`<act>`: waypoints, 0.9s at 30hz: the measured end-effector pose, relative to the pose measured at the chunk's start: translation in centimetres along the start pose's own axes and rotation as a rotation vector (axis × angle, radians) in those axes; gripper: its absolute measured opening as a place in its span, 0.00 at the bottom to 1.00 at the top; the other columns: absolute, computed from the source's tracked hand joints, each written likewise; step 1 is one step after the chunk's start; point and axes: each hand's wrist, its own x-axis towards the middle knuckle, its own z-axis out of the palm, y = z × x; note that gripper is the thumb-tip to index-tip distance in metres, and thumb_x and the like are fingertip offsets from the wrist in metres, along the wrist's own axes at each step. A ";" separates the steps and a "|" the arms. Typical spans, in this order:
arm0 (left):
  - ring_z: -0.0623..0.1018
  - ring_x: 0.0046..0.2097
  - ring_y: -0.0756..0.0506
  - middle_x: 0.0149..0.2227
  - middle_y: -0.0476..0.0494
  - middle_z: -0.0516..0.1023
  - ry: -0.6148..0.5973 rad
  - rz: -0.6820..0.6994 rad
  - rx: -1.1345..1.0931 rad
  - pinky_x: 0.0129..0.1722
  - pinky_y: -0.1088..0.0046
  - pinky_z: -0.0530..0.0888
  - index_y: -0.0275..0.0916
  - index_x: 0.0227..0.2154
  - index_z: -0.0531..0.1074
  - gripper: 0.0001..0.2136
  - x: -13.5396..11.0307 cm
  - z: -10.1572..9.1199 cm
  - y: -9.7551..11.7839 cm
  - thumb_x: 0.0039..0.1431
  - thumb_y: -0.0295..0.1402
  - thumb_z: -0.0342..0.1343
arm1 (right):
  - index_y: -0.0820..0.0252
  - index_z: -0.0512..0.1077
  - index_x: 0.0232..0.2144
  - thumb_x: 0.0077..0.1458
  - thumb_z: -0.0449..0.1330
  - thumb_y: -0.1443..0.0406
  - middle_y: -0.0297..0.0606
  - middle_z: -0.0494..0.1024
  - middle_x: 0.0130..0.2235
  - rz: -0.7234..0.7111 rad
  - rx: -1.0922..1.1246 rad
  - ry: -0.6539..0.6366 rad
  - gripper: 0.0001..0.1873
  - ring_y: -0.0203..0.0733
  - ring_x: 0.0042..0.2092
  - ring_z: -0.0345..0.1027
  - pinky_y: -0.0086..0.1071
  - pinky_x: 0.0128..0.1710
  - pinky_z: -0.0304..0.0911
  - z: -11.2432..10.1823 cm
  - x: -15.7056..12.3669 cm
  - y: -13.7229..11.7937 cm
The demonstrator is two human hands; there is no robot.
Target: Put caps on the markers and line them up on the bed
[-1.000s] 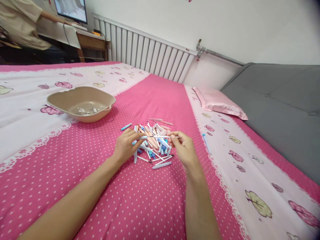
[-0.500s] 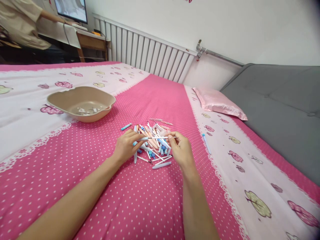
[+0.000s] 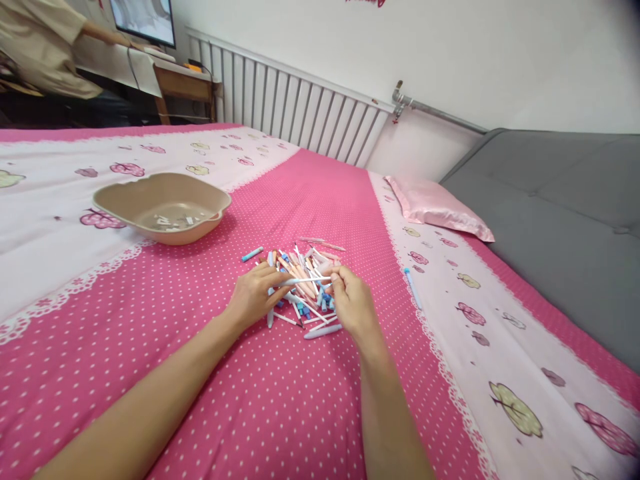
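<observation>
My left hand (image 3: 253,293) pinches a pale blue pen barrel (image 3: 288,283) between thumb and fingers. My right hand (image 3: 353,300) is closed on the far end of a thin white pen refill (image 3: 319,279), which lies in line with the barrel and meets it. Both are held level, just above a loose pile of pen parts (image 3: 306,269): white refills, peach and grey barrels, blue pieces. Part of the pile is hidden behind my fingers. A grey barrel (image 3: 323,331) rests at the pile's near edge.
A beige basin (image 3: 183,236) with small white and grey bits stands at left on the pink dotted bedspread (image 3: 300,400). A short blue piece (image 3: 253,254) and a blue-ended pen (image 3: 413,288) lie apart. Beyond are a pink pillow (image 3: 440,208) and a person's arm (image 3: 105,33) at a desk.
My right hand has moved left, towards my left hand. The dark tip that showed between the barrel and the white refill is out of sight, and the two now meet.
</observation>
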 end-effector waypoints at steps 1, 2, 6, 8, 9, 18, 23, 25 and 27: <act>0.71 0.32 0.47 0.29 0.44 0.76 -0.004 0.000 -0.004 0.35 0.72 0.67 0.38 0.36 0.75 0.11 0.0 0.0 0.0 0.61 0.38 0.50 | 0.59 0.71 0.38 0.58 0.44 0.65 0.37 0.76 0.29 0.001 -0.037 0.000 0.16 0.39 0.31 0.70 0.31 0.32 0.61 0.1 0.0 -0.1; 0.71 0.32 0.47 0.29 0.44 0.76 -0.009 -0.001 -0.003 0.35 0.72 0.68 0.38 0.36 0.75 0.11 0.0 0.0 0.0 0.60 0.37 0.50 | 0.60 0.71 0.39 0.58 0.44 0.65 0.37 0.76 0.30 0.002 -0.065 -0.002 0.17 0.40 0.32 0.70 0.31 0.33 0.62 0.2 0.0 -0.2; 0.71 0.32 0.47 0.29 0.44 0.76 -0.027 0.004 0.011 0.34 0.72 0.68 0.38 0.37 0.75 0.11 0.0 0.0 0.1 0.60 0.37 0.50 | 0.61 0.70 0.43 0.59 0.42 0.67 0.40 0.78 0.38 -0.013 -0.117 -0.027 0.19 0.41 0.38 0.72 0.33 0.39 0.63 0.8 -0.2 -0.5; 0.71 0.32 0.47 0.30 0.44 0.77 -0.025 0.022 0.016 0.34 0.72 0.68 0.38 0.37 0.75 0.11 0.0 0.0 0.1 0.60 0.36 0.51 | 0.62 0.70 0.46 0.59 0.42 0.68 0.42 0.77 0.42 -0.020 -0.138 -0.053 0.20 0.43 0.41 0.72 0.34 0.42 0.63 1.3 -0.3 -0.7; 0.71 0.33 0.47 0.30 0.44 0.77 -0.020 0.034 0.021 0.34 0.73 0.68 0.38 0.37 0.75 0.11 0.0 0.0 0.2 0.60 0.36 0.50 | 0.62 0.70 0.47 0.59 0.42 0.68 0.43 0.77 0.44 -0.026 -0.147 -0.070 0.20 0.43 0.42 0.72 0.35 0.43 0.63 1.5 -0.4 -0.9; 0.71 0.33 0.47 0.29 0.43 0.76 -0.018 0.027 0.023 0.35 0.71 0.69 0.38 0.37 0.75 0.12 0.0 -0.2 0.6 0.62 0.37 0.47 | 0.59 0.63 0.55 0.62 0.42 0.62 0.42 0.69 0.55 -0.241 0.002 -0.144 0.22 0.40 0.57 0.60 0.35 0.57 0.54 3.6 -1.3 -1.7; 0.71 0.32 0.46 0.27 0.43 0.75 -0.012 0.016 0.011 0.34 0.71 0.68 0.38 0.36 0.75 0.13 0.1 -0.3 0.7 0.62 0.38 0.47 | 0.56 0.50 0.62 0.60 0.47 0.58 0.44 0.62 0.59 -0.229 0.058 -0.141 0.29 0.45 0.59 0.58 0.43 0.56 0.55 3.1 -1.4 -1.7; 0.71 0.32 0.46 0.27 0.43 0.75 -0.004 -0.008 0.013 0.34 0.71 0.68 0.37 0.35 0.75 0.14 0.1 -0.3 0.6 0.61 0.38 0.47 | 0.56 0.47 0.63 0.60 0.48 0.58 0.46 0.64 0.58 -0.166 0.071 -0.096 0.30 0.46 0.57 0.61 0.43 0.53 0.58 2.4 -1.1 -1.4; 0.71 0.32 0.46 0.27 0.43 0.75 0.003 -0.037 0.026 0.34 0.71 0.68 0.36 0.33 0.75 0.14 0.1 -0.2 0.4 0.61 0.39 0.48 | 0.58 0.49 0.62 0.60 0.47 0.60 0.47 0.69 0.54 -0.093 0.055 -0.027 0.29 0.46 0.54 0.65 0.43 0.52 0.60 1.5 -0.7 -0.9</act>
